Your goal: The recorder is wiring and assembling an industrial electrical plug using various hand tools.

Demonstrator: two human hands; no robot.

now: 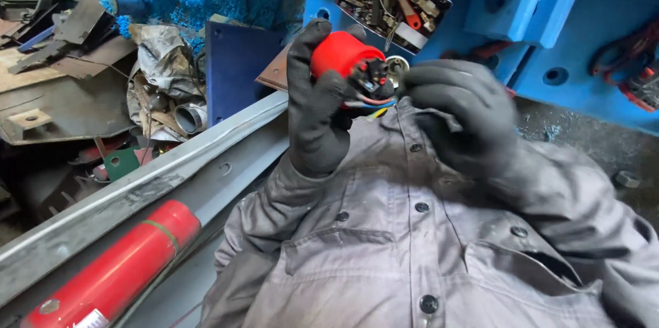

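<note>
In the head view, a red cylindrical part [338, 53] with a black terminal end and short red, blue and yellow wires was held up at the upper centre of the frame. It was gripped by the left hand [317, 105], gloved in dark grey, whose fingers were wrapped round its left side. The right hand [456, 112], also gloved, was curled just right of the terminal end; whether anything was pinched by its fingertips could not be told.

A grey buttoned work jacket [412, 246] filled the lower centre. A red cylinder [120, 273] lay at the lower left beside a grey metal beam [171, 170]. A tin of small metal parts [391, 2] rested on blue steel blocks [549, 19] at the top.
</note>
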